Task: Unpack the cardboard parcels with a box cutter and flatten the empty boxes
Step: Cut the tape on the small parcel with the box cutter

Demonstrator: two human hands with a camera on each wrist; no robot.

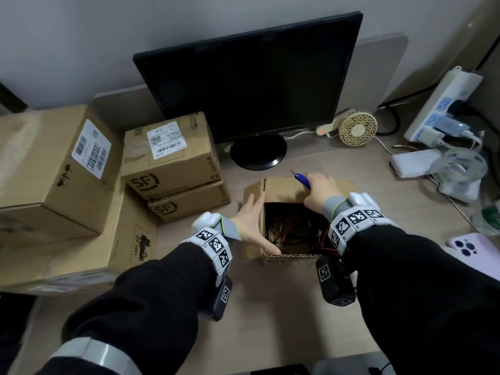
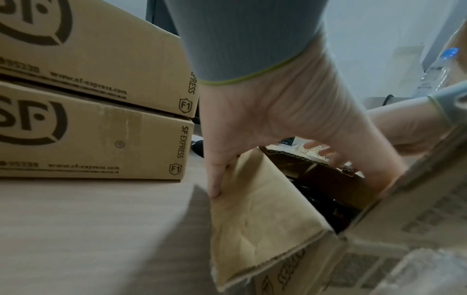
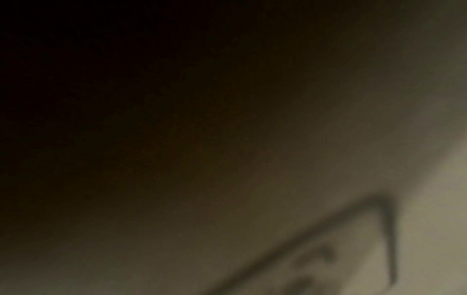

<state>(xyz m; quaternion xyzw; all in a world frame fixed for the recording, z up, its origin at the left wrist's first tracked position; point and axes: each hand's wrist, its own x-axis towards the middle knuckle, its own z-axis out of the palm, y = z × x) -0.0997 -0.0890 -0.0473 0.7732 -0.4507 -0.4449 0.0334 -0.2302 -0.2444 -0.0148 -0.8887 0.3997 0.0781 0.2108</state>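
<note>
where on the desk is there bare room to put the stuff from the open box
Bare desk lies in front of the open box, between the sleeves. A smaller patch sits between the box and the white pad. The left is crowded with stacked parcels; the far right with power strip, cables and phone.

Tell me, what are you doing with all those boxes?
A person is unpacking a small open box on the desk. The left hand spreads flat against the box's left flap, while the right hand holds a blue box cutter over the far flap. Tangled wires lie inside, not yet taken out. Four closed parcels wait on the left.
</note>
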